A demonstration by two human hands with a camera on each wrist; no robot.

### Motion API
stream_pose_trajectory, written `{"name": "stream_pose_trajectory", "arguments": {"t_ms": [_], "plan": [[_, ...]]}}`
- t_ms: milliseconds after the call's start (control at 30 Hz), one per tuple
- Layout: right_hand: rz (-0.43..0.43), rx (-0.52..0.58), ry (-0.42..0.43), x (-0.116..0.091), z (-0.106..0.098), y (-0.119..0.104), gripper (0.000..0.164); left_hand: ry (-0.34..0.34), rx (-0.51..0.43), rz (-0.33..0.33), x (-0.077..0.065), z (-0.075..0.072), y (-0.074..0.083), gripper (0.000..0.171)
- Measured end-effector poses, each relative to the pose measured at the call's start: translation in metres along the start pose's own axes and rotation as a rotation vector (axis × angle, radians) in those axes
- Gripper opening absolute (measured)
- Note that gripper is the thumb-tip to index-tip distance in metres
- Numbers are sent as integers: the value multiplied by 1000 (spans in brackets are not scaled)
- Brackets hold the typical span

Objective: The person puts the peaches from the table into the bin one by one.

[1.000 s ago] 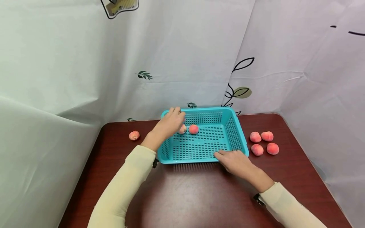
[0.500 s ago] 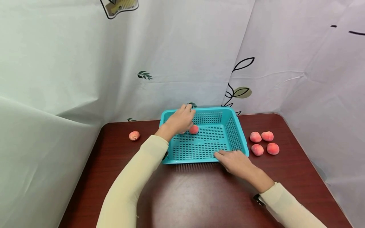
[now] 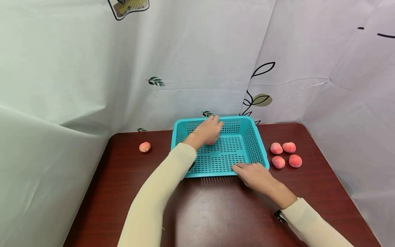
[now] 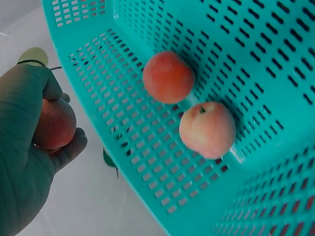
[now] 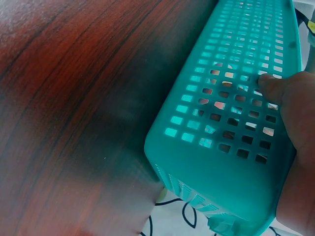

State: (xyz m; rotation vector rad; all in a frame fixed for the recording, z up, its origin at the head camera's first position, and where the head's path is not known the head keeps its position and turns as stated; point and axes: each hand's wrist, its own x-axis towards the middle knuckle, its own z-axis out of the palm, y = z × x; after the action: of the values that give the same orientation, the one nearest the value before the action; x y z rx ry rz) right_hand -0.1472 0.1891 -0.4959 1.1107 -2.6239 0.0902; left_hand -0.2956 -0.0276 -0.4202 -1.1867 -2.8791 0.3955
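My left hand (image 3: 210,129) is over the turquoise plastic basket (image 3: 216,161), near its far side. In the left wrist view its fingers curl round a peach (image 4: 55,125); the head view hides that fruit behind the hand. Inside the basket lie two more peaches, a redder peach (image 4: 169,77) and a paler peach (image 4: 208,130), side by side on the slotted floor. My right hand (image 3: 254,176) grips the near rim towards the right corner, with the thumb (image 5: 271,87) pressed on the outer wall in the right wrist view.
Several peaches (image 3: 278,162) sit in a group on the dark red-brown table (image 3: 203,212), right of the basket. One peach (image 3: 145,147) lies on the table to the left. A pale curtain (image 3: 197,68) with leaf prints hangs behind the table and along both sides.
My left hand has moved right across the basket, from its far left corner towards the middle. My right hand stays on the near rim, and the basket looks unmoved.
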Motion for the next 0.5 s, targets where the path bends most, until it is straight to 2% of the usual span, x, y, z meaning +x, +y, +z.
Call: {"name": "stream_pose_trajectory", "arguments": {"t_ms": [233,500], "plan": [[-2,6,3,1,0,1,18,-9,14,10,15,7,8,43],[-5,9,8,0,1,2,18,-46,-34,-3,28,18,17,46]]}}
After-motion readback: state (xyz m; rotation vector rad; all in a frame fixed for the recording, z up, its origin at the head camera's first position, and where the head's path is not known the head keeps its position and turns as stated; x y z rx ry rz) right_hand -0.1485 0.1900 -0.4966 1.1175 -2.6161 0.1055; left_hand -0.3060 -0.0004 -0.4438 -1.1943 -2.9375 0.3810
